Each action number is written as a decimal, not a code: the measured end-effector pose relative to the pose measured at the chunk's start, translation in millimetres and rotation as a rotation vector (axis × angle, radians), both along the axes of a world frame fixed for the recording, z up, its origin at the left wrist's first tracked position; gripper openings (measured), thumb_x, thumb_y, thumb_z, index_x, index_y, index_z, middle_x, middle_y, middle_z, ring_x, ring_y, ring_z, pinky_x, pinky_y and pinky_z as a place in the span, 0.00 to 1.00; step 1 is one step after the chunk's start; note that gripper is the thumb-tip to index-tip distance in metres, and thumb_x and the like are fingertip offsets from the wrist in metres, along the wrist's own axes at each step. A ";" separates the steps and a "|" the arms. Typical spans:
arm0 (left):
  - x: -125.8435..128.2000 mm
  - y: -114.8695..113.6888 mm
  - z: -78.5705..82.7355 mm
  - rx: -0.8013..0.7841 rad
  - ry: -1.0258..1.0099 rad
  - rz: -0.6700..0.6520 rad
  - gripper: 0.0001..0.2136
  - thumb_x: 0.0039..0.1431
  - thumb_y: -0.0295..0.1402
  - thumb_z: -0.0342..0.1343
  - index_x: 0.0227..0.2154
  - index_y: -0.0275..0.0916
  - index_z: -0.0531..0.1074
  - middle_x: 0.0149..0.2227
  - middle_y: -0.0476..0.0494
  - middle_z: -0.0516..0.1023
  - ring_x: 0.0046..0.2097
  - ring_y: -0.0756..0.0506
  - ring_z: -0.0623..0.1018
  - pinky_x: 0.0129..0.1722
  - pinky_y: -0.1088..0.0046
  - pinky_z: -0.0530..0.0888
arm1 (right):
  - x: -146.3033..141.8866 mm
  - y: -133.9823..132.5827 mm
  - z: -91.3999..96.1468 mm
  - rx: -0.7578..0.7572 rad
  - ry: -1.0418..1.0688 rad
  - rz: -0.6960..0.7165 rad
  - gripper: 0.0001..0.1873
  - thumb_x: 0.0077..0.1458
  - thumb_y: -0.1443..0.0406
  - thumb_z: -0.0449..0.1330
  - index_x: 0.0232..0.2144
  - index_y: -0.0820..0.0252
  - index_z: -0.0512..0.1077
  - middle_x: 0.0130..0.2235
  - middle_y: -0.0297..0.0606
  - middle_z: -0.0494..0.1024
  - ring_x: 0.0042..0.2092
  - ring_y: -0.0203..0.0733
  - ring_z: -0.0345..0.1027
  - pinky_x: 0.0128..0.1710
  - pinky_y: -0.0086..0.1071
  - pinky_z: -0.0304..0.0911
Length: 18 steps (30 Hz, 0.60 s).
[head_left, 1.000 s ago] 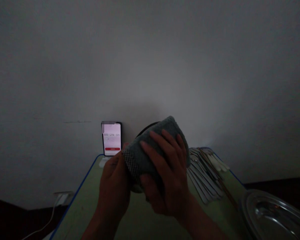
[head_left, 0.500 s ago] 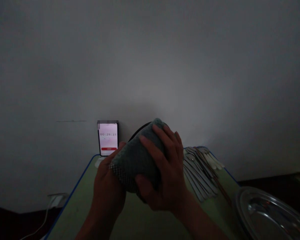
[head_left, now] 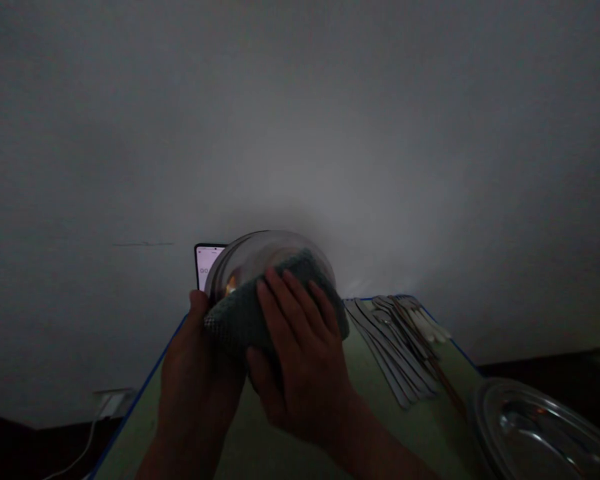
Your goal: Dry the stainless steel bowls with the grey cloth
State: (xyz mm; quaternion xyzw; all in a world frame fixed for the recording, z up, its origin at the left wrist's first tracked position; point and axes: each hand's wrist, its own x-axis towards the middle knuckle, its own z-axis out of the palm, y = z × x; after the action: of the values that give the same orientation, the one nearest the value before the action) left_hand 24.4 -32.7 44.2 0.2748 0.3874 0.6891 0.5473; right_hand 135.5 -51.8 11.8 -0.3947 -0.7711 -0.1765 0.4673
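My left hand (head_left: 195, 373) grips a round shiny metal dish (head_left: 250, 257) by its lower left side, with the thumb at the rim. The dish is raised above the table and tilted, its upper part facing me. Across its lower half lies a grey-green cloth (head_left: 235, 320) with a checked edge. My right hand (head_left: 305, 353) presses this cloth against the dish, fingers laid over it and thumb lower down. The cloth and my hands hide the lower part of the dish.
A phone (head_left: 207, 267) leans on the wall, partly behind the dish. Several knives, spoons and other utensils (head_left: 395, 353) lie on the green, blue-edged table (head_left: 380, 440). A large metal tray (head_left: 500, 400) is at lower right. A white cable (head_left: 93, 433) hangs at left.
The dish has turned its shiny surface into view and now covers part of the phone. My right hand and the cloth have moved down and left across it; my left hand has shifted left.
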 end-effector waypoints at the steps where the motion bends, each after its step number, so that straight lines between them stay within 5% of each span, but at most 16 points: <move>1: 1.0 0.1 1.2 -0.031 -0.049 -0.020 0.18 0.64 0.44 0.46 0.34 0.39 0.78 0.33 0.41 0.82 0.38 0.43 0.80 0.35 0.70 0.78 | -2.5 -1.1 0.0 0.038 0.013 -0.016 0.27 0.60 0.62 0.50 0.60 0.68 0.60 0.63 0.44 0.65 0.67 0.44 0.50 0.66 0.42 0.45; 5: 14.2 -7.2 3.6 -0.142 -0.163 -0.025 0.18 0.65 0.38 0.45 0.31 0.38 0.79 0.30 0.44 0.81 0.36 0.46 0.79 0.36 0.73 0.77 | 1.7 3.4 -2.5 0.117 0.079 -0.056 0.25 0.60 0.62 0.51 0.58 0.67 0.62 0.59 0.44 0.70 0.64 0.44 0.56 0.64 0.42 0.49; 10: 29.7 -24.4 2.6 -0.099 0.095 0.002 0.07 0.56 0.33 0.60 0.25 0.41 0.79 0.27 0.49 0.79 0.29 0.49 0.74 0.26 0.79 0.73 | 16.4 2.3 7.1 0.064 0.065 -0.035 0.25 0.60 0.64 0.50 0.58 0.66 0.61 0.62 0.45 0.65 0.67 0.47 0.48 0.65 0.47 0.47; 13: 30.6 -27.6 -2.4 -0.094 0.198 -0.013 0.09 0.55 0.35 0.61 0.22 0.39 0.79 0.24 0.49 0.78 0.26 0.51 0.72 0.24 0.82 0.70 | 31.3 1.4 17.1 0.005 0.116 0.001 0.24 0.60 0.62 0.50 0.57 0.64 0.63 0.61 0.43 0.66 0.66 0.47 0.50 0.66 0.50 0.44; 18: 20.2 -14.6 -9.7 -0.068 -0.034 -0.142 0.08 0.59 0.36 0.58 0.28 0.40 0.78 0.21 0.51 0.77 0.24 0.51 0.74 0.21 0.82 0.70 | 60.4 18.8 18.1 -0.110 0.329 0.030 0.23 0.62 0.60 0.50 0.57 0.62 0.63 0.59 0.45 0.68 0.61 0.46 0.59 0.62 0.49 0.54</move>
State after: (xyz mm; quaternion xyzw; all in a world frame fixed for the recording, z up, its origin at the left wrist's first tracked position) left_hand 44.6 -47.3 34.4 0.2710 0.3805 0.6397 0.6104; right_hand 195.9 -33.0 29.9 -0.4316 -0.6985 -0.0598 0.5676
